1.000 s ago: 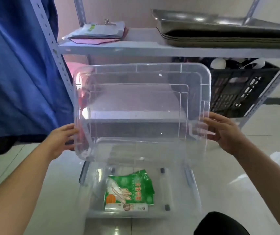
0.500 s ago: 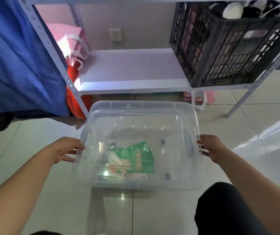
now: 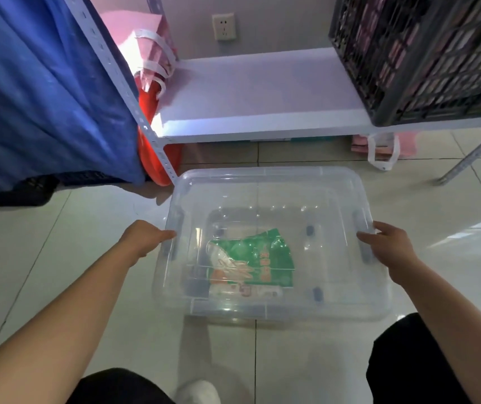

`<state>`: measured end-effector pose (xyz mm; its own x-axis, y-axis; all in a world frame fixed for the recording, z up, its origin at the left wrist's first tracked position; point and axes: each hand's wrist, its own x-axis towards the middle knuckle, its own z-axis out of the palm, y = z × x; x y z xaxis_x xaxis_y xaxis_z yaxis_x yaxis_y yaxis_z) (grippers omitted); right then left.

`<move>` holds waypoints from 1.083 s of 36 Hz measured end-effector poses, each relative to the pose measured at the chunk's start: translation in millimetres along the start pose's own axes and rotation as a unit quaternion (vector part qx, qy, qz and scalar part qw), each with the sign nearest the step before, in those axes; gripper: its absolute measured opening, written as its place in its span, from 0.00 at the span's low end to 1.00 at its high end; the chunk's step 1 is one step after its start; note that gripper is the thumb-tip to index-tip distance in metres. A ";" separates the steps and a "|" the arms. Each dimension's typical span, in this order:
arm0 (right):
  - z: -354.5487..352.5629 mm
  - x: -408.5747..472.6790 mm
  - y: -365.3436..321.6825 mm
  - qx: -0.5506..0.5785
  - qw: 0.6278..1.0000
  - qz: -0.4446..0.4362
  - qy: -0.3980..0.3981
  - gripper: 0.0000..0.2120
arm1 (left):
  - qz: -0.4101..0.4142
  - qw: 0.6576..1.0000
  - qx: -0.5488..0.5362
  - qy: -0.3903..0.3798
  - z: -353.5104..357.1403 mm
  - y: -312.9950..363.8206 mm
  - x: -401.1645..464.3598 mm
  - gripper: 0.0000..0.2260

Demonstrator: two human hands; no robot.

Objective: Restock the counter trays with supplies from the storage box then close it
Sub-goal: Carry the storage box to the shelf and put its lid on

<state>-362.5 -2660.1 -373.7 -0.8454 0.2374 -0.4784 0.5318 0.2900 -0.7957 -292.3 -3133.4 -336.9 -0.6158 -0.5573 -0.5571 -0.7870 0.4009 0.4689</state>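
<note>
The clear plastic storage box (image 3: 265,312) stands on the tiled floor in front of me, with its clear lid (image 3: 265,177) lying flat on top. Through the lid I see a green packet of gloves (image 3: 258,259) on the box bottom. My left hand (image 3: 146,237) grips the lid's left edge at the side latch, fingers curled. My right hand (image 3: 387,243) holds the right edge, fingers over the right latch (image 3: 363,225).
A white metal shelf (image 3: 248,94) stands just behind the box, with a black crate (image 3: 422,53) at its right end. Blue cloth (image 3: 44,97) hangs at the left beside a red object (image 3: 149,112). A pink bag (image 3: 385,148) lies under the shelf. My knees are at the bottom edge.
The lid, held up in front of me a second ago, has come down flat onto the box. Both hands stayed on its side edges, and my view tilted down.
</note>
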 end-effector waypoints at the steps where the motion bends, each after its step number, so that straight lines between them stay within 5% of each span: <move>1: 0.0 -0.5 -0.3 -0.001 1.000 0.001 -0.001 0.20 | -0.010 1.000 -0.016 -0.014 -0.8 -0.8 3.5 0.21; 6: -3.7 2.6 -2.0 0.060 0.997 0.050 -0.006 0.22 | -0.043 0.994 -0.065 -0.074 -7.5 -8.2 18.9 0.20; 10: -12.3 11.9 -0.3 0.062 0.990 0.104 -0.075 0.27 | -0.070 0.986 -0.063 -0.139 -15.6 -19.1 26.8 0.41; 13: -20.5 18.3 6.6 0.041 0.980 0.166 -0.104 0.46 | -0.097 0.966 -0.122 -0.205 -13.6 -28.2 36.3 0.52; 15: -23.0 17.3 7.7 0.044 0.967 0.202 -0.148 0.49 | -0.101 0.949 -0.148 -0.260 -11.2 -33.6 40.2 0.46; 18: -26.1 16.2 3.8 0.008 0.963 0.213 -0.168 0.41 | -0.083 0.942 -0.156 -0.284 -9.5 -35.2 45.8 0.38; 23: -21.2 19.3 0.9 -0.041 0.995 0.090 -0.028 0.24 | -0.064 0.958 -0.156 -0.232 -9.0 -25.8 52.3 0.30; 33: -6.2 4.9 -4.5 -0.179 0.980 0.005 0.091 0.25 | -0.037 0.985 -0.048 -0.159 -12.1 3.0 49.4 0.20; 39: -7.0 4.9 -6.0 -0.184 0.980 0.010 0.081 0.26 | -0.007 0.997 0.070 -0.044 3.4 26.7 37.5 0.11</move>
<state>-369.5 -2654.2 -368.7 -0.8313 0.3820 -0.4038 0.5556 0.5904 -0.5854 -336.5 -3141.1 -347.7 -0.6014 -0.4998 -0.6234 -0.7889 0.4951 0.3641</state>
